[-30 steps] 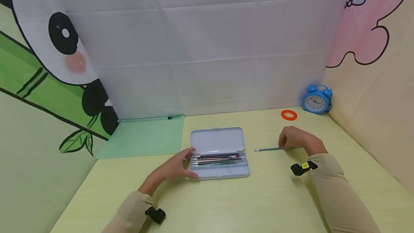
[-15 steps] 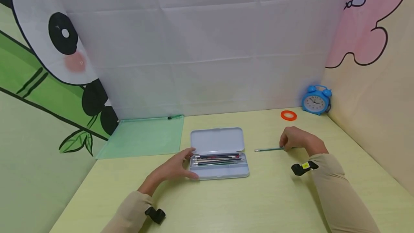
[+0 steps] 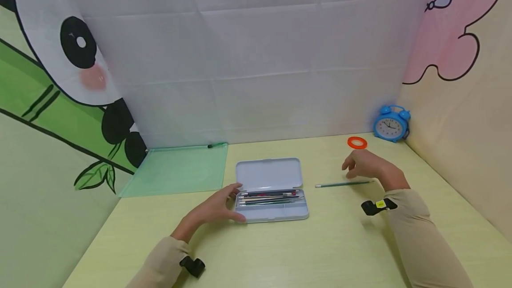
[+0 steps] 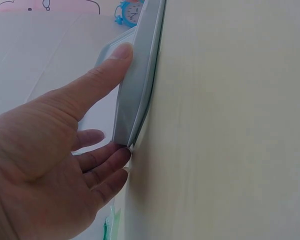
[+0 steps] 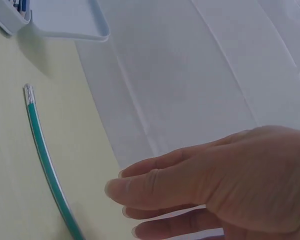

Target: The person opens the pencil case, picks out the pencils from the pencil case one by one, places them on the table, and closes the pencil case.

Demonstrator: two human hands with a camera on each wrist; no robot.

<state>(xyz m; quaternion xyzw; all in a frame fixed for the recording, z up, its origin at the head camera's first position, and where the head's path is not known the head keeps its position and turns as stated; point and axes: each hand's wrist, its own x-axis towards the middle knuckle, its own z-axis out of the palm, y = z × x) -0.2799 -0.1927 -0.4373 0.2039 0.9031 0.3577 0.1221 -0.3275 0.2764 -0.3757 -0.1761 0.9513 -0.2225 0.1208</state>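
A pale pencil case (image 3: 276, 218) lies with its lid up in the middle of the table, several pencils (image 3: 268, 197) in its tray. My left hand (image 3: 214, 206) holds the case at its left end. In the left wrist view the thumb (image 4: 122, 51) presses the front side and the fingertips (image 4: 121, 155) touch the end. To the right of the case, a green pencil (image 3: 340, 184) with a silvery end lies on the table. Just above and behind it hovers my right hand (image 3: 366, 165), fingers loosely bent, apart from the pencil and holding nothing.
An orange ring (image 3: 357, 142) lies behind the right hand, and a blue alarm clock (image 3: 390, 123) stands in the back right corner. A translucent green folder (image 3: 180, 170) lies at the back left. A white sheet (image 3: 256, 57) hangs along the table's back edge.
My right hand has let go of the green pencil and lifted slightly up and back; its fingers have loosened. The pencil lies where it was. The left hand has stayed on the case.
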